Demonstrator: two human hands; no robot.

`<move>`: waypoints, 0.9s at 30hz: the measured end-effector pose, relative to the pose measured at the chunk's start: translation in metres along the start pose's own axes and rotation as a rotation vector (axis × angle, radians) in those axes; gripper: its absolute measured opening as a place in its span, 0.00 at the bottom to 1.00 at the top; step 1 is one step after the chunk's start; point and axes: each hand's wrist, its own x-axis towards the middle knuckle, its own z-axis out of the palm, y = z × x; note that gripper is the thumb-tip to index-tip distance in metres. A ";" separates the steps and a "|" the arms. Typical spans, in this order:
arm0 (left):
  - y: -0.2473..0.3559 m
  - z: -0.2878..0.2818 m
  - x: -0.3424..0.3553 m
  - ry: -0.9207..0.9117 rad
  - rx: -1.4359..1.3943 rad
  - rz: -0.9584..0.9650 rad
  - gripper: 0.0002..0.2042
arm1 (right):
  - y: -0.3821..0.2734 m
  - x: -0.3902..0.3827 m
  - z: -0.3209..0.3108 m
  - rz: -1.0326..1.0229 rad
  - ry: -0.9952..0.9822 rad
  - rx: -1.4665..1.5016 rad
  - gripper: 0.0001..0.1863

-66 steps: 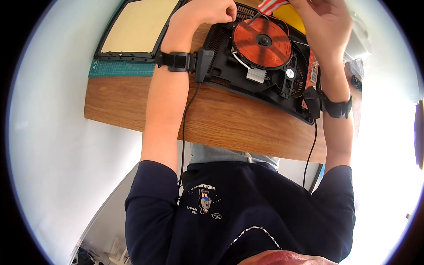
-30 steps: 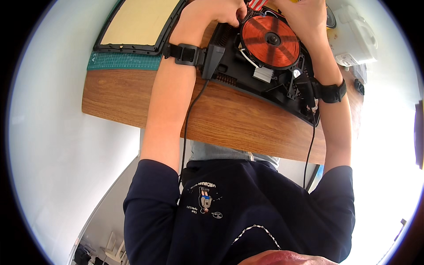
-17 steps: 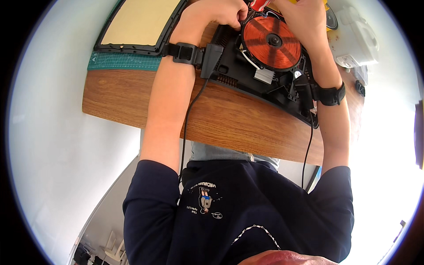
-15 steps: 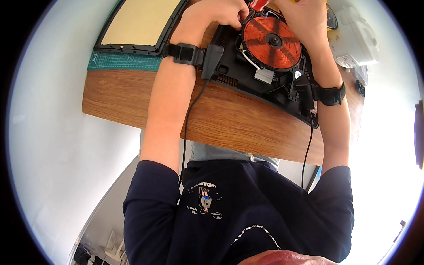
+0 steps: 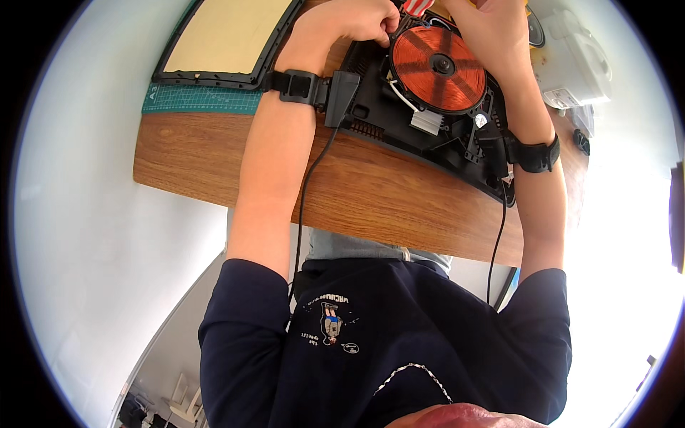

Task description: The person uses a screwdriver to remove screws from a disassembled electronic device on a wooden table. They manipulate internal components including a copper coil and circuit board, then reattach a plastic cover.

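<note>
An opened induction cooker base (image 5: 382, 107), black, lies on the table with its round copper coil (image 5: 428, 78) showing. My left hand (image 5: 371, 21) is closed at the coil's far-left rim, fingers bent together. Whatever they pinch is too small or hidden to make out. At the upper edge of the picture, a red-and-white striped screwdriver handle (image 5: 417, 7) tilts over that rim. My right hand (image 5: 497, 32) reaches over the coil's right side, closed on the screwdriver, with its fingertips partly cut off by the picture's edge. Below the coil sits a silver heat sink (image 5: 426, 122).
At the left, a black-framed panel (image 5: 221, 36) rests on a green cutting mat (image 5: 200, 99). A white plastic container (image 5: 574, 57) stands at the right, with a small black object (image 5: 582, 143) nearby. Cables (image 5: 302, 207) run from both wrist straps (image 5: 296, 87) across the wooden table (image 5: 357, 185).
The striped handle has shifted slightly and shows its stripes differently. Both hands stay nearly in place, with a slight shift of the right wrist.
</note>
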 end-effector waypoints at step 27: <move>0.002 0.004 -0.001 -0.034 -0.026 -0.087 0.11 | -0.020 0.001 -0.004 -0.022 -0.031 -0.351 0.22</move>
